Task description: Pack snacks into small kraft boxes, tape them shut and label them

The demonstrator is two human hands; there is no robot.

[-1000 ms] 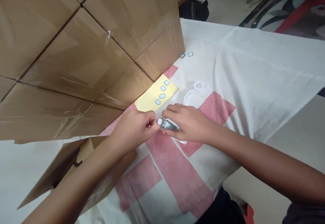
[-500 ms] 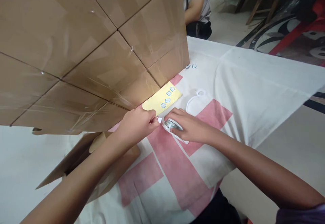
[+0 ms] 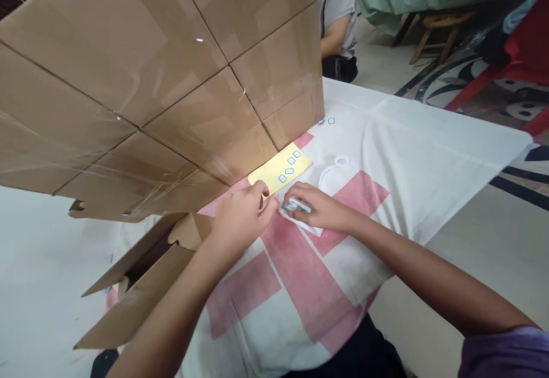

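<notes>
My right hand [image 3: 319,209] is closed round a small clear roll of tape [image 3: 295,205] resting on the cloth. Just left of it, my left hand [image 3: 242,218] pinches its fingertips together at the roll's end; what they hold is too small to make out. A yellow card [image 3: 274,175] with several small blue-edged stickers lies right behind both hands. A white plastic ring piece [image 3: 332,175] lies beyond my right hand.
A large taped cardboard box [image 3: 171,69] leans over the left half of the table. An open cardboard flap [image 3: 141,281] lies at the near left. White cloth with pink patches [image 3: 407,138] covers the table. Two loose stickers [image 3: 328,121] lie by the box. Another person [image 3: 338,18] sits behind.
The view has tilted up, so hands and table sit lower and smaller. My left fingers have drawn closer to the roll, hiding the small white tab seen earlier.
</notes>
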